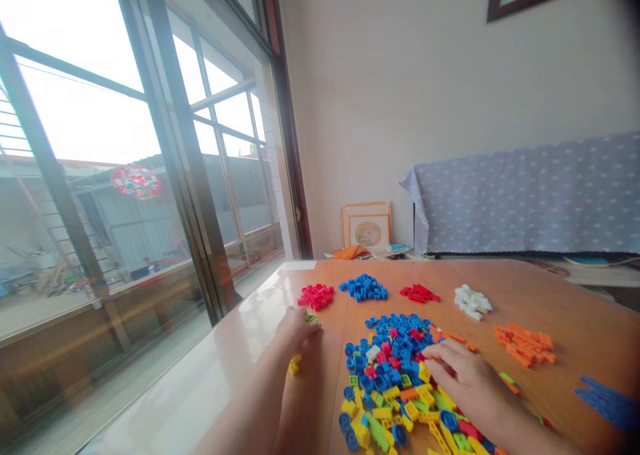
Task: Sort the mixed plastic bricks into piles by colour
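Mixed brick pile (pixel 395 378) on table (pixel 550 301); right hand (pixel 460 367) at its right side, fingers loosely bent, grip indeterminable. Farther: left hand (pixel 294 328), fingers curled at green bricks (pixel 311 318), hold not discernible. Beyond: 2 red piles (pixel 317 297), 1 blue pile (pixel 365 287).

From my head, the one view looks forward and slightly down over the tabletop (pixel 590 325), close enough that the mixed brick pile (pixel 390 388) fills much of the lower middle. I see my left hand (pixel 296 328) and right hand (pixel 460 368) from behind, stretching away from me. The wall (pixel 375 95) faces me beyond the table; the window (pixel 186 155) slants away along the left side.
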`<action>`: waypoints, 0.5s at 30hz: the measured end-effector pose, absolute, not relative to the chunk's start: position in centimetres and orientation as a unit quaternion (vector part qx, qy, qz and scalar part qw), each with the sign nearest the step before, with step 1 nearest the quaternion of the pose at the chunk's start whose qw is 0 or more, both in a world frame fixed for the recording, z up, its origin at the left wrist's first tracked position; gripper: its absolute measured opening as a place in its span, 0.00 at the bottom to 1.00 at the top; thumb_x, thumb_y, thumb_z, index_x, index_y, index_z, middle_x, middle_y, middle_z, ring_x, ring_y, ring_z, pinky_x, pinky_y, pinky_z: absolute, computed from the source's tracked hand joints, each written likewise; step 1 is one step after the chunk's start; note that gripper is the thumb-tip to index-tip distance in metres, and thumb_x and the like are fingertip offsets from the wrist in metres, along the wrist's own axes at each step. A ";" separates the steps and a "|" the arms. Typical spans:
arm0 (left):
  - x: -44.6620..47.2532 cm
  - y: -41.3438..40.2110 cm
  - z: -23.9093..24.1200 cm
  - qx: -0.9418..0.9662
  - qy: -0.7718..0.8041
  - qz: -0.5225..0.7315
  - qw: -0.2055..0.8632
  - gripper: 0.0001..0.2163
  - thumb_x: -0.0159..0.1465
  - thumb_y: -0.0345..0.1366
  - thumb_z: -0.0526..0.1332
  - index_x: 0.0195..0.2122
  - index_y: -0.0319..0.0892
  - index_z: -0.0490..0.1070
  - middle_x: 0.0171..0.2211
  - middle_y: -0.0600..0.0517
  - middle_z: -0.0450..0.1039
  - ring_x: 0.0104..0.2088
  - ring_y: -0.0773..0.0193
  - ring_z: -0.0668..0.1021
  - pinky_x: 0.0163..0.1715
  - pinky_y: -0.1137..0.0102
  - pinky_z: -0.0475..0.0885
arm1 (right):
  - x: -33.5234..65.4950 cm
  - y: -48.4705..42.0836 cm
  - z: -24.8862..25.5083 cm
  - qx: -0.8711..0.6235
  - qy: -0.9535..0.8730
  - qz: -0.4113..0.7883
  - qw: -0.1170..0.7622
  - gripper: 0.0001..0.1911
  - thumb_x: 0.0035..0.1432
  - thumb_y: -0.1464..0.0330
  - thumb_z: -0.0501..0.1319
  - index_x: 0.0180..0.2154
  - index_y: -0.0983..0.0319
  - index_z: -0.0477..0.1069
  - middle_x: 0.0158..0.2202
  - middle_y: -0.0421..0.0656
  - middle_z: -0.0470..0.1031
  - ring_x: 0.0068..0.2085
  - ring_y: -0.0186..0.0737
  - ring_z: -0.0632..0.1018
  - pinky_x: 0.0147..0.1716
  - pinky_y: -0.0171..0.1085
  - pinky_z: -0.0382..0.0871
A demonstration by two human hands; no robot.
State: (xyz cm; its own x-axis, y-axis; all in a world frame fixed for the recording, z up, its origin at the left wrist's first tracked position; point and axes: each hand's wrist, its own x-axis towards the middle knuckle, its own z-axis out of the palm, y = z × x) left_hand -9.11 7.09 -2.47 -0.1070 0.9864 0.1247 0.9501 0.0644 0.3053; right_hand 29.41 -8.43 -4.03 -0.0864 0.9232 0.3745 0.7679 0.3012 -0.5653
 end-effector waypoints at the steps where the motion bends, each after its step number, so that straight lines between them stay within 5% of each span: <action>1: -8.8 7.1 -2.5 0.672 0.721 0.160 0.060 0.23 0.53 0.56 0.67 0.42 0.45 0.76 0.46 0.46 0.74 0.37 0.56 0.78 0.36 0.68 0.70 | 29.4 -8.5 -4.0 -0.580 -0.729 0.111 0.346 0.15 0.63 0.57 0.53 0.40 0.52 0.77 0.40 0.43 0.78 0.37 0.44 0.79 0.40 0.40 0.74; 15: -5.2 7.9 -3.3 0.709 0.674 0.192 0.074 0.26 0.50 0.54 0.71 0.45 0.43 0.77 0.47 0.43 0.72 0.40 0.53 0.77 0.39 0.65 0.70 | 28.8 -9.7 -2.0 -0.581 -0.726 0.114 0.351 0.15 0.65 0.60 0.52 0.41 0.55 0.77 0.41 0.43 0.78 0.38 0.42 0.79 0.42 0.39 0.72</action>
